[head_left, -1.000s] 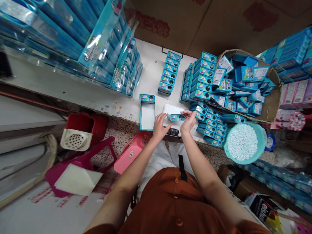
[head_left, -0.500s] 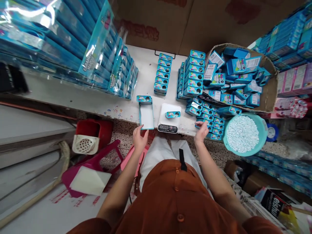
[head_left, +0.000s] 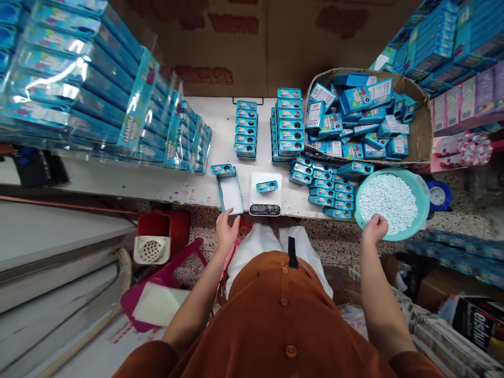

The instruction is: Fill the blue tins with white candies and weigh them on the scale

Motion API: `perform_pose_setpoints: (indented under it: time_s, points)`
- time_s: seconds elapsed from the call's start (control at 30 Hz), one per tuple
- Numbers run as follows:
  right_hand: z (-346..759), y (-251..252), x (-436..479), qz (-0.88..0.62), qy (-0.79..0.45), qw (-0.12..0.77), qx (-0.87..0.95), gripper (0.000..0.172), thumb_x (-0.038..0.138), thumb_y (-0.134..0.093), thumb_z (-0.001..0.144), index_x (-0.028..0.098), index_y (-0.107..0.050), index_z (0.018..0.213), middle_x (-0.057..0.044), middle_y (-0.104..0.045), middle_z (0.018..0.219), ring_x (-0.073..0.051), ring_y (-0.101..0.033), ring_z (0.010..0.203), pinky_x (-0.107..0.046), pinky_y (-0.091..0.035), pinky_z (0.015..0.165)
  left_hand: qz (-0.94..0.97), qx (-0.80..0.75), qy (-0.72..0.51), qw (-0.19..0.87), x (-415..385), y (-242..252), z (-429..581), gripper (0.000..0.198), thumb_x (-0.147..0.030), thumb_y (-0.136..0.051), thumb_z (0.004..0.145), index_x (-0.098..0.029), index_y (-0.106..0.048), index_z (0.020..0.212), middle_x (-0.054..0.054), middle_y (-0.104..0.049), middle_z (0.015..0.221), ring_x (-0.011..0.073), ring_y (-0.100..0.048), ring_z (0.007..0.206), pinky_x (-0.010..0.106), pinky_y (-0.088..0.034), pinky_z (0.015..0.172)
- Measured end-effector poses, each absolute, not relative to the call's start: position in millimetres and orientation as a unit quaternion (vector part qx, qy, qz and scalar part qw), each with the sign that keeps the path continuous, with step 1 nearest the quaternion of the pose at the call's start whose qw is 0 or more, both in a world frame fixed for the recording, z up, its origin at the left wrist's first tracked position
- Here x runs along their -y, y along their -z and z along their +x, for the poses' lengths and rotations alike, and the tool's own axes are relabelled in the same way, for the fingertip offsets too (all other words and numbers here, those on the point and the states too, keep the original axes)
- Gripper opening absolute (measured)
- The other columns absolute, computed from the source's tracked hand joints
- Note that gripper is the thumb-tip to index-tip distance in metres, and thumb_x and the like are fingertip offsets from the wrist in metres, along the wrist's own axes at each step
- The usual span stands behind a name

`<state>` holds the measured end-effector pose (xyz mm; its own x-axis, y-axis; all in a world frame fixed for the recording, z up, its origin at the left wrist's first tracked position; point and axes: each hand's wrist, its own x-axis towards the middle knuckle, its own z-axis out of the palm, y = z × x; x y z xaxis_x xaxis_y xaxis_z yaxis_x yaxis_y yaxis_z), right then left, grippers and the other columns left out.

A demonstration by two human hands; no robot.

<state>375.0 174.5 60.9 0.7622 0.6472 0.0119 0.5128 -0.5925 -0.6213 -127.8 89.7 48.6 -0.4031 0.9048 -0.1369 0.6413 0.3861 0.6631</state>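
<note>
My left hand [head_left: 227, 232] has thumb and fingers apart at the near end of a shallow blue tray with a white inside [head_left: 230, 195]. One small blue box [head_left: 222, 169] stands at the tray's far end. Over the near left rim of a turquoise basin [head_left: 423, 210], my right hand [head_left: 375, 229] has its fingers curled together; whether anything is in them is hidden. Small white candies [head_left: 388, 202] fill the basin. Between the hands, a white scale [head_left: 254, 181] bears a small blue candy box [head_left: 266, 186]. Rows of similar blue boxes [head_left: 325, 191] lie left of the basin.
A torn cardboard carton [head_left: 427, 126] full of loose blue boxes stands behind the basin. Stacks of blue boxes [head_left: 245, 131] rise at the table's back. Plastic-wrapped blue packs [head_left: 86, 105] tower at left. A blue tape roll [head_left: 439, 195] sits right of the basin.
My right hand has moved right, from the rows of blue boxes to the basin, and its fingers have closed. My left hand stays at the tray. The view has shifted a little.
</note>
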Motion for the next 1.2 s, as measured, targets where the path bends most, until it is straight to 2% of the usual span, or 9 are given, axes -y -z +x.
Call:
perform_pose_setpoints:
  time_s: [0.07, 0.17, 0.27, 0.4, 0.5, 0.7, 0.87, 1.0, 1.2]
  points:
    - [389, -55, -178, -0.892, -0.083, 0.258, 0.361, 0.024, 0.038, -0.056, 0.076, 0.016, -0.056, 0.086, -0.008, -0.056, 0.085, -0.024, -0.051, 0.091, -0.042, -0.039, 0.091, 0.492, -0.793, -0.261, 0.248, -95, -54, -125, 0.032, -0.037, -0.055, 0.083, -0.021, -0.058, 0.111, 0.010, -0.063, 0.111, 0.0263, -0.055, 0.109, 0.043, -0.042, 0.099]
    - [403, -49, -186, -0.870, -0.096, 0.215, 0.433, 0.028, 0.029, -0.063, 0.068, 0.015, -0.057, 0.092, -0.010, -0.056, 0.091, -0.023, -0.047, 0.094, -0.041, -0.037, 0.092, 0.501, -0.792, -0.258, 0.236, -99, -61, -120, 0.032, -0.038, -0.056, 0.083, -0.022, -0.058, 0.111, 0.009, -0.062, 0.110, 0.0264, -0.055, 0.108, 0.043, -0.042, 0.098]
    - [413, -48, -192, -0.854, -0.107, 0.197, 0.469, 0.026, 0.028, -0.060, 0.072, 0.015, -0.058, 0.094, -0.008, -0.055, 0.090, -0.021, -0.046, 0.088, -0.038, -0.037, 0.089, 0.511, -0.789, -0.256, 0.226, -98, -65, -114, 0.033, -0.038, -0.056, 0.083, -0.021, -0.059, 0.111, 0.010, -0.062, 0.110, 0.0265, -0.055, 0.109, 0.043, -0.041, 0.099]
    - [424, -49, -200, -0.851, -0.121, 0.143, 0.490, 0.015, 0.028, -0.055, 0.076, 0.016, -0.060, 0.084, -0.006, -0.056, 0.080, -0.019, -0.046, 0.078, -0.034, -0.037, 0.081, 0.520, -0.790, -0.238, 0.222, -97, -67, -105, 0.036, -0.040, -0.055, 0.083, -0.019, -0.059, 0.112, 0.010, -0.063, 0.110, 0.0260, -0.055, 0.109, 0.042, -0.041, 0.099]
    - [431, -54, -204, -0.848, -0.112, 0.118, 0.505, 0.016, 0.029, -0.052, 0.079, 0.016, -0.060, 0.078, -0.008, -0.058, 0.078, -0.019, -0.047, 0.076, -0.034, -0.037, 0.077, 0.520, -0.791, -0.235, 0.218, -97, -72, -97, 0.036, -0.041, -0.054, 0.084, -0.019, -0.059, 0.112, 0.011, -0.063, 0.111, 0.0259, -0.055, 0.110, 0.042, -0.040, 0.099]
    - [403, -83, -210, -0.826, -0.057, 0.226, 0.513, 0.022, 0.031, -0.050, 0.083, 0.015, -0.065, 0.084, -0.009, -0.060, 0.078, -0.018, -0.049, 0.072, -0.032, -0.039, 0.075, 0.523, -0.787, -0.239, 0.223, -105, -80, -84, 0.034, -0.040, -0.053, 0.084, -0.019, -0.059, 0.110, 0.011, -0.063, 0.108, 0.0256, -0.056, 0.106, 0.041, -0.043, 0.096]
    - [276, -101, -216, -0.680, -0.206, 0.300, 0.636, 0.025, 0.034, -0.049, 0.089, 0.020, -0.069, 0.092, -0.007, -0.065, 0.090, -0.018, -0.058, 0.083, -0.031, -0.046, 0.077, 0.526, -0.778, -0.251, 0.236, -117, -79, -77, 0.034, -0.039, -0.053, 0.084, -0.018, -0.059, 0.110, 0.010, -0.063, 0.108, 0.0258, -0.056, 0.107, 0.041, -0.043, 0.096]
    - [169, -96, -227, -0.583, -0.291, 0.280, 0.705, 0.024, 0.033, -0.051, 0.089, 0.025, -0.073, 0.094, -0.005, -0.066, 0.088, -0.017, -0.060, 0.085, -0.029, -0.047, 0.079, 0.518, -0.775, -0.269, 0.242, -119, -82, -81, 0.033, -0.038, -0.053, 0.084, -0.018, -0.059, 0.110, 0.010, -0.063, 0.110, 0.0253, -0.056, 0.108, 0.040, -0.042, 0.097]
    - [105, -81, -252, -0.527, -0.295, 0.222, 0.765, 0.026, 0.033, -0.050, 0.091, 0.025, -0.073, 0.100, -0.007, -0.064, 0.091, -0.019, -0.058, 0.090, -0.031, -0.045, 0.085, 0.489, -0.794, -0.282, 0.226, -93, -78, -106, 0.031, -0.038, -0.053, 0.085, -0.019, -0.060, 0.108, 0.010, -0.064, 0.109, 0.0251, -0.055, 0.108, 0.042, -0.041, 0.099]
